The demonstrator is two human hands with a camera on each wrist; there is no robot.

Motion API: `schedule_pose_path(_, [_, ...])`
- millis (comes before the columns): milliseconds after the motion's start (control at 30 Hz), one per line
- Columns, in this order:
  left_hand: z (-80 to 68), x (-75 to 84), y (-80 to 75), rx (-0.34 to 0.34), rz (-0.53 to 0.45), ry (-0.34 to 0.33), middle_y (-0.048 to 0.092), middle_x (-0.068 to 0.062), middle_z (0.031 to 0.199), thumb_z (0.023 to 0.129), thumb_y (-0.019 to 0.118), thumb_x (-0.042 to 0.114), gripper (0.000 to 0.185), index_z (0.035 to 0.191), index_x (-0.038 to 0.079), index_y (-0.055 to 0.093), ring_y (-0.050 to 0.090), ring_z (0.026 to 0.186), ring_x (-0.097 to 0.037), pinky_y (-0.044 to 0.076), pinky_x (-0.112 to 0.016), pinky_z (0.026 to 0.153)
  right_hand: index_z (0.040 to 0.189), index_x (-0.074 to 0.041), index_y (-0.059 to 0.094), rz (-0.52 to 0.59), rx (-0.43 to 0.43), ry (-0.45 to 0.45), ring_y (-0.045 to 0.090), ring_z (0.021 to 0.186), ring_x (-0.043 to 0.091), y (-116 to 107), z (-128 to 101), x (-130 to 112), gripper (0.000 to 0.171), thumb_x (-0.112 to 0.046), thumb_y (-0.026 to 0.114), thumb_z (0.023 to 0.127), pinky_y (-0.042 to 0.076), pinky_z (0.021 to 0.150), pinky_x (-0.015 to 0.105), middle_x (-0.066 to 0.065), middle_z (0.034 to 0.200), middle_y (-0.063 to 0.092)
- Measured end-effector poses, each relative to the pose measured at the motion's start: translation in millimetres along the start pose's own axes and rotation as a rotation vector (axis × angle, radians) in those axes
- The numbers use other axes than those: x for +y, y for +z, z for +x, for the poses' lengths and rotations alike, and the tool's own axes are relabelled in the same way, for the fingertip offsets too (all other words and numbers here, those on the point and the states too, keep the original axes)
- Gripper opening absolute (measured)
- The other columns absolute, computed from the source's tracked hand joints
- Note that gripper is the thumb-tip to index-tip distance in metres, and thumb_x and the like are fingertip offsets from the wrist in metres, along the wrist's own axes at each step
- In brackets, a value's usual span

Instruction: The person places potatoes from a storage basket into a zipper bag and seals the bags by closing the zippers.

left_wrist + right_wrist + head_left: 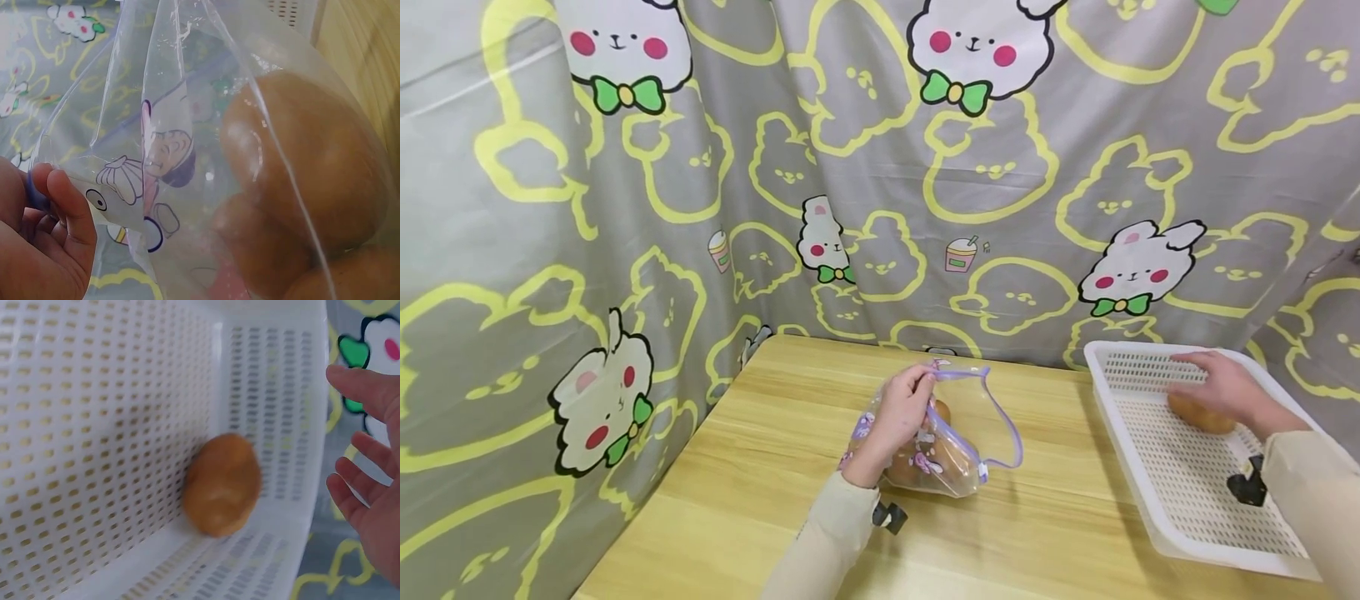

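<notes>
My left hand (pixel 904 408) pinches the purple-trimmed edge of a clear printed zip bag (pixel 966 467), whose mouth gapes toward the right. Inside the bag lie several brown bread rolls (pixel 300 156), seen large through the plastic in the left wrist view. Over the far end of a white perforated basket (pixel 1122 467) is my right hand (pixel 1225 387), fingers spread and relaxed. Just below it, one brown oval bread roll (pixel 222 484) lies in the basket, against the end wall. In the right wrist view, the fingers are apart from this roll and hold nothing.
The wooden table (pixel 737 483) carries the bag at the middle and the basket at the right. A grey curtain (pixel 880 167) with yellow outlines and white rabbits hangs behind the table and along its left side. A black wrist strap piece (pixel 889 517) shows under the left sleeve.
</notes>
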State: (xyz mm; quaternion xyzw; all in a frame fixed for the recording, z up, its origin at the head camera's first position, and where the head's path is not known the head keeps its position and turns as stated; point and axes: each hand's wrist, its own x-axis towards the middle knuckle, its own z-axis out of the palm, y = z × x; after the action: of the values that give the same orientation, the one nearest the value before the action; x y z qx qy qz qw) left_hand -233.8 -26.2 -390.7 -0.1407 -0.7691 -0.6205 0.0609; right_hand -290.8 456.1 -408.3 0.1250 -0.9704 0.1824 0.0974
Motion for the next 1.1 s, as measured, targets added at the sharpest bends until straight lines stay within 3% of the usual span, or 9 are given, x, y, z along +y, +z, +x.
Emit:
schedule_pose_path(500, [-0.9, 0.3, -0.3, 0.002, 0.017, 0.019, 0.052, -0.003, 0.060, 0.099, 0.048, 0.012, 0.021, 0.108, 0.004, 0.065, 0.041, 0.037, -0.009, 0.037, -0.020, 0.033, 0.123, 0.018, 0.043, 0.069, -0.051, 0.082, 0.032, 0.110, 0.062, 12, -14, 45, 0.070, -0.020, 0.077, 0.076, 0.032, 0.084, 0.069, 0.047, 0.123, 0.035])
schedule_pose_path(733, [-0.9, 2.5, 1.4, -0.003, 0.041, -0.006, 0.050, -0.001, 0.060, 0.100, 0.047, 0.013, 0.021, 0.107, 0.003, 0.065, 0.040, 0.036, -0.005, 0.035, -0.018, 0.033, 0.125, 0.021, 0.038, 0.096, -0.080, 0.104, 0.030, 0.110, 0.063, 16, -20, 61, 0.074, -0.017, 0.077, 0.075, 0.030, 0.085, 0.070, 0.048, 0.123, 0.032])
schedule_pose_path(1000, [-14.4, 40.7, -2.4, -0.019, 0.040, -0.008, 0.049, -0.005, 0.060, 0.099, 0.044, 0.003, 0.020, 0.103, -0.006, 0.062, 0.038, 0.037, -0.003, 0.033, -0.013, 0.035, 0.127, 0.024, 0.030, 0.104, -0.102, 0.138, 0.026, 0.110, 0.065, 21, -24, 71, 0.078, -0.017, 0.075, 0.078, 0.026, 0.087, 0.072, 0.050, 0.123, 0.027])
schedule_pose_path(1100, [-15.8, 43.3, -2.5, -0.018, 0.052, -0.010, 0.049, -0.005, 0.060, 0.099, 0.044, 0.003, 0.020, 0.102, -0.006, 0.062, 0.039, 0.037, -0.003, 0.032, -0.013, 0.035, 0.129, 0.024, 0.026, 0.120, -0.123, 0.144, 0.025, 0.111, 0.065, 24, -22, 71, 0.082, -0.020, 0.074, 0.079, 0.026, 0.087, 0.072, 0.050, 0.124, 0.025])
